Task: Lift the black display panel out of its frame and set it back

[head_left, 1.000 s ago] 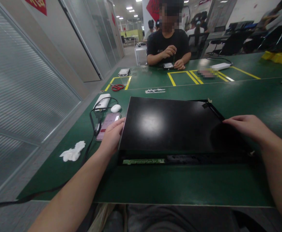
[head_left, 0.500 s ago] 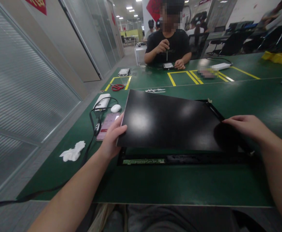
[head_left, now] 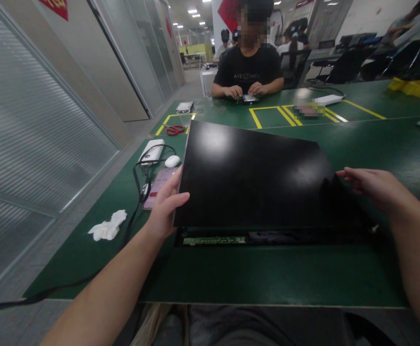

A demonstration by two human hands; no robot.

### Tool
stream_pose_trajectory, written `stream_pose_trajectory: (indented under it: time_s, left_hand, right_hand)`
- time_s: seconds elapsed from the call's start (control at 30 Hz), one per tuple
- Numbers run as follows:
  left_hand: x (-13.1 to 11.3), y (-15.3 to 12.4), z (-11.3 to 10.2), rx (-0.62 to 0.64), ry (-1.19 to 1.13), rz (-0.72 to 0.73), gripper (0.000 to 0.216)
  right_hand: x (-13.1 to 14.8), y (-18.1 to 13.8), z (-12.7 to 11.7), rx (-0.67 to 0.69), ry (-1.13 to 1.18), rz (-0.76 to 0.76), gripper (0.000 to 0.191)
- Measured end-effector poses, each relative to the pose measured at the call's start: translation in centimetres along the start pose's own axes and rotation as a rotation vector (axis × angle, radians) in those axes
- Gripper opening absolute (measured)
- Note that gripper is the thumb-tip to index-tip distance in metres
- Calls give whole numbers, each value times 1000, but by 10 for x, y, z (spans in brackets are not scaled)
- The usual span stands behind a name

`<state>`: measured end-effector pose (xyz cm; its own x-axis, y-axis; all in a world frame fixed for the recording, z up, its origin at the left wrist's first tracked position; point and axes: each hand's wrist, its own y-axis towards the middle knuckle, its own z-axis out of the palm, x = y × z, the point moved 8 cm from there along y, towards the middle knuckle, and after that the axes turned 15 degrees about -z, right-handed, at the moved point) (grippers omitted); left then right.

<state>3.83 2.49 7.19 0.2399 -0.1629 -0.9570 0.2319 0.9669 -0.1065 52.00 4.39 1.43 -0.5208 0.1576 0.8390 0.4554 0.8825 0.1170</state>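
Observation:
A glossy black LCD panel is tilted above the table, its left side raised. My left hand is closed on its left edge, thumb on the dark face and fingers behind it. At the right edge, my right hand has its fingers bent and drawn together, with the fingertips against the panel's border; their exact hold is partly hidden. Under the panel lies a black frame, with a narrow green circuit board along its near side. The panel covers most of this frame.
Left of the panel are a phone, a white mouse-shaped item, a white device, a black cable and crumpled tissue. Red-handled scissors lie farther off. A person works across the table.
The panel has risen and now hides the frame's far right corner and the metal tool behind it. My right hand has shifted slightly right and up. The person opposite has lowered a raised hand.

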Motion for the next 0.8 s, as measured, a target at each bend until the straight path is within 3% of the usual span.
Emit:
stream_pose_trajectory:
  time_s: [0.27,0.43,0.57,0.67,0.8]
  left_hand:
    - [-5,1,-12,-95,-67,20,60]
    - [-6,6,-21,-130,-151,17,50]
    - [-4,9,-31,-193,-240,-14,42]
    - [0,11,-34,-225,-300,-60,33]
    - [4,12,-36,-258,-335,-96,21]
  right_hand:
    - [10,-12,16,157,449,117,35]
    - [42,-27,16,200,600,19,38]
    - [65,-46,14,230,625,40,51]
    - [63,-50,4,127,502,69,53]
    - [48,-44,-19,-129,326,7,50]
